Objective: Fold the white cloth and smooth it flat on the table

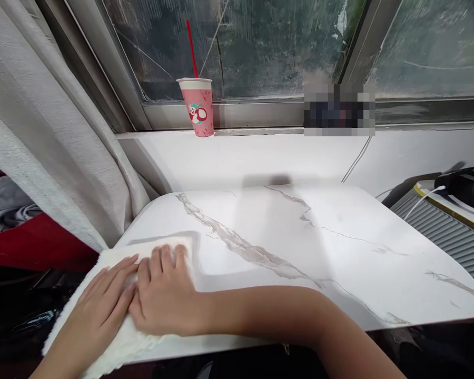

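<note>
A fluffy white cloth [142,343] lies over the left end of a white marble-patterned table [237,221], part of it hanging past the front left edge. My left hand [102,308] rests flat on the cloth with its fingers stretched out toward the window. Close beside it, my right hand [164,295] presses down on the same cloth, palm down, its fingers apart and slightly bent. The two hands touch or nearly touch at the thumbs. Neither hand is wrapped round anything. My right forearm crosses the front of the table.
On the window ledge stands a pink paper cup [199,110] with a red straw. A blurred-out object [337,110] sits farther right. A grey curtain [63,131] hangs at the left, beside a red item [39,245]. A ridged grey case [438,210] with cables stands at the right.
</note>
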### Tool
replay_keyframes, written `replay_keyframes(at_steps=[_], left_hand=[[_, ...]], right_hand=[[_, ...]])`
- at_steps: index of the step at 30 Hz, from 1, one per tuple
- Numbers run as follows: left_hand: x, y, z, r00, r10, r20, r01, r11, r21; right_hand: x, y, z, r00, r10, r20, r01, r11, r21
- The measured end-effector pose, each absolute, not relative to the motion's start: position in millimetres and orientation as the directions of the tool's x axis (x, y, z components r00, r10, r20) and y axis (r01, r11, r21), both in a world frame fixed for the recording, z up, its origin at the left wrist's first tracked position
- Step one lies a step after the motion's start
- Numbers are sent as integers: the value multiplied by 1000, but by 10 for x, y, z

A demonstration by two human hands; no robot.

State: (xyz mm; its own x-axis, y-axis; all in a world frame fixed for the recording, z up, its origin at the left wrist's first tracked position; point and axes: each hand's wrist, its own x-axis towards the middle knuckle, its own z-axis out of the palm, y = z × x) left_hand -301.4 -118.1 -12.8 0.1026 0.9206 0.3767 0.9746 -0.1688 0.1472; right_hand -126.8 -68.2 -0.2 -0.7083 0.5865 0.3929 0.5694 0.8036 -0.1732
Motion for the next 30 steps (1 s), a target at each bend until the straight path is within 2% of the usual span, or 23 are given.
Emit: replay_keyframes(at_steps=[6, 12, 23, 30], left_hand=[[-3108, -1136, -79, -1, 939, 345, 984, -61, 170], [-3090, -722, 26, -10, 953, 303, 983, -46, 176], [-3152, 380, 146, 148, 954, 260, 964, -197, 177], [-3167, 775, 170, 189, 951, 246, 954, -238, 184]], right_hand=[[-1424, -618, 29, -729, 569, 381, 529, 821, -213], [-1483, -237, -2, -697, 590, 408, 546, 805, -232], [-1629, 644, -28, -569, 728, 382, 675, 679, -289], [-1705, 982, -74, -493, 766, 412, 716, 626, -307]])
